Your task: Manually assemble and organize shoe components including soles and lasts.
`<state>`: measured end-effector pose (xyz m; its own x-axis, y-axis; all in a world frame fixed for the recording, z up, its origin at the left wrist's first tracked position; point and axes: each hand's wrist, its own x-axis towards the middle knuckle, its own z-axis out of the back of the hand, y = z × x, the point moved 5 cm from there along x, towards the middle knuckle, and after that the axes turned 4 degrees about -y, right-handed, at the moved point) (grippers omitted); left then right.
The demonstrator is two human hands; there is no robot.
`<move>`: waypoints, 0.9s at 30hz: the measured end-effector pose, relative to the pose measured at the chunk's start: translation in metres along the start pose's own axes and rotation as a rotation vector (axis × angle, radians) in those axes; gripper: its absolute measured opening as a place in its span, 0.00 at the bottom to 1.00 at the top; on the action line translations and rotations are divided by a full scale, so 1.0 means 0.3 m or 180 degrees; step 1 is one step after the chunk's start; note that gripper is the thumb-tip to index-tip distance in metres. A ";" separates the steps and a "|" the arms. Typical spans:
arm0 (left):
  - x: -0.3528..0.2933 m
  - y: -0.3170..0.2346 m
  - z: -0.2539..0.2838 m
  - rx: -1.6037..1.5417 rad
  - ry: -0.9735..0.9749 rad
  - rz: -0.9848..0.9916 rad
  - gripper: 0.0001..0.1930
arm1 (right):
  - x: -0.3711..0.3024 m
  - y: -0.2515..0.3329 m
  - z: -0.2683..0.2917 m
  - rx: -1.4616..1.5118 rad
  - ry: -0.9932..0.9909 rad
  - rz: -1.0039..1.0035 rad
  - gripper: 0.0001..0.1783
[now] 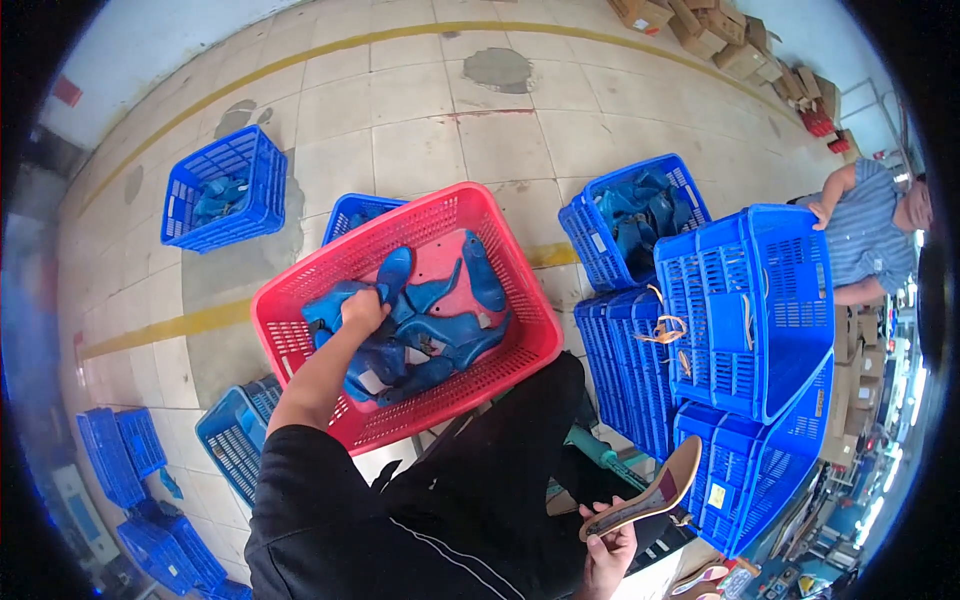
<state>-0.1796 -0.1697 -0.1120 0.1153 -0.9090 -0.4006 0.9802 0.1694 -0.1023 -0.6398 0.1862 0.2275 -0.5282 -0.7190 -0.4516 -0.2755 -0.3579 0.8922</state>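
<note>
A red plastic basket point(300, 345) sits in front of me, holding several blue shoe-shaped pieces point(455, 335). My left hand point(362, 310) reaches into the basket and closes on one of the blue pieces point(392, 272). Low at the right, my right hand point(608, 548) grips a tan shoe sole point(650, 492) with a dark inner face, held tilted beside my black-clad leg.
Stacked blue crates point(750, 330) stand at my right. A blue crate point(640, 215) filled with blue pieces is behind them. More blue crates point(222, 188) lie on the tiled floor at the left. A seated person in a striped shirt point(868, 230) is at the far right. Cardboard boxes point(720, 35) are at the back.
</note>
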 end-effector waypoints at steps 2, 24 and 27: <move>-0.095 0.094 -0.021 -0.0482 -0.0292 0.0446 0.27 | -0.003 -0.020 -0.030 0.0276 0.0247 0.0076 0.45; -0.295 -0.483 -0.187 -0.1761 0.0435 -0.1999 0.05 | -0.125 0.034 0.128 0.0587 0.0448 0.0010 0.39; -0.583 -0.880 0.651 -0.3139 -0.0491 -0.2498 0.05 | -0.093 0.075 0.172 0.0888 0.0026 0.0142 0.33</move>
<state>-0.4271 -0.1299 0.1628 -0.3574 -0.9169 0.1779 0.2659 -0.2825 -0.9217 -0.6727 0.2289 0.2599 -0.5386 -0.7357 -0.4107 -0.4630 -0.1489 0.8738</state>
